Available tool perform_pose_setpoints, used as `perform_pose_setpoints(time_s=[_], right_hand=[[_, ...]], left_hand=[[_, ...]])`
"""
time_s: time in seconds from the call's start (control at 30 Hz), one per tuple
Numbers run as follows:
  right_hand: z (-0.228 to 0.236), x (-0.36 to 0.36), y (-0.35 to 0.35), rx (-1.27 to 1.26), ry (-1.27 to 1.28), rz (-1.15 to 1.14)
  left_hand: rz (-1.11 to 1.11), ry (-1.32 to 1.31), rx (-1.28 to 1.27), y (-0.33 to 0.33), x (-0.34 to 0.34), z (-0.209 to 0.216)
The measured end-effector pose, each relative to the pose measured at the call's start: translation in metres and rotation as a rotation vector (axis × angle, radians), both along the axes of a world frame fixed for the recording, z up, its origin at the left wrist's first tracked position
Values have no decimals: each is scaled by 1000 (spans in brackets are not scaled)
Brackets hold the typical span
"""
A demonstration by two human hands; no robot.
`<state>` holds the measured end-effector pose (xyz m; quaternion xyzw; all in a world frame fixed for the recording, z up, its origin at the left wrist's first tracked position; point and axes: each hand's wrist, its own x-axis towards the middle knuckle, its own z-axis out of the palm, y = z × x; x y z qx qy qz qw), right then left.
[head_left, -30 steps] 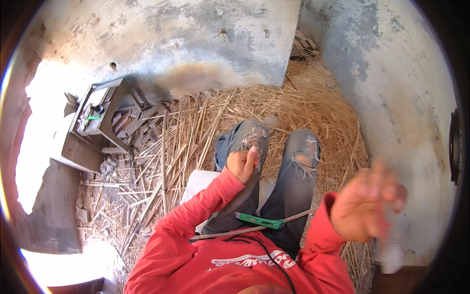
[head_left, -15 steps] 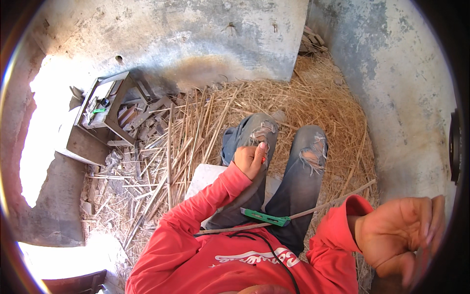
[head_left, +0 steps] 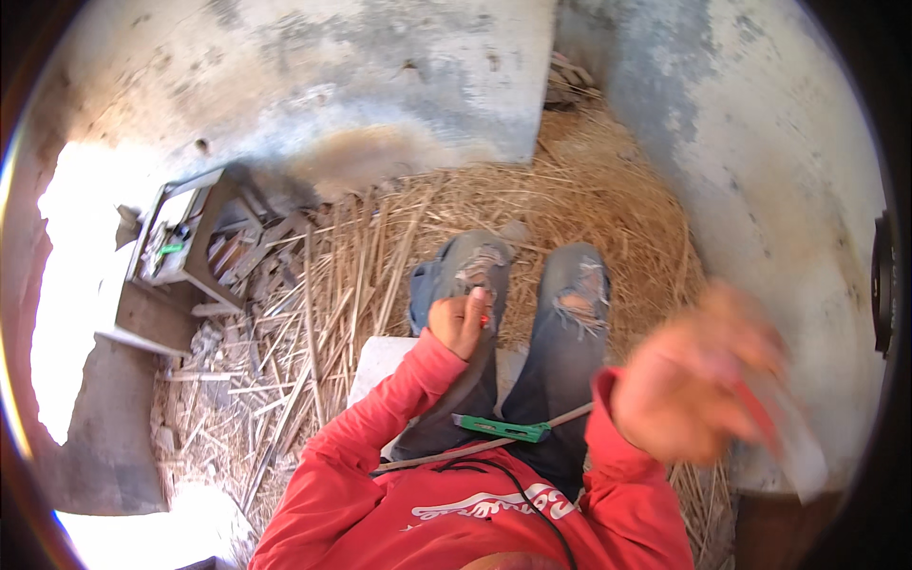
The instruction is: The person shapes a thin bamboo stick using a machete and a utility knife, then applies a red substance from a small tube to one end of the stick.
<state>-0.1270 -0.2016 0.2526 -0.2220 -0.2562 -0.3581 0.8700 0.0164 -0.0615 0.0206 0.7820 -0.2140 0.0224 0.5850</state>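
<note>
The jeans (head_left: 560, 351) are faded grey-blue denim, frayed to loose threads at both knees, and the red sweatshirt (head_left: 446, 494) is soft matt cloth. Dry, rough straw (head_left: 589, 199) and split cane strips (head_left: 313, 323) cover the floor, while the wall (head_left: 313, 85) is coarse, stained plaster with a dull chalky finish. Across the lap lie a pale, smooth wooden strip (head_left: 446, 454) and a green plastic-looking tool (head_left: 502, 428); the small stand (head_left: 180, 242) at the left looks like weathered wood.

A rough rural shed — straw-strewn floor (head_left: 589, 204), bare weathered plaster walls (head_left: 313, 85).
</note>
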Motion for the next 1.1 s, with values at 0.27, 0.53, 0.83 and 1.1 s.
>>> perform_pose_setpoints(time_s=[0.27, 0.53, 0.83, 1.1], right_hand=[[6, 56, 52, -249, -114, 388], [26, 42, 71, -294, -41, 707], [27, 39, 70, -219, -19, 794], [3, 54, 46, -295, 6, 533]], left_hand=[[-34, -84, -17, -2, 0, 21], [-28, -69, -23, 3, -1, 12], [-20, -68, -33, 3, -3, 9], [-18, -75, -48, 4, -3, 14]])
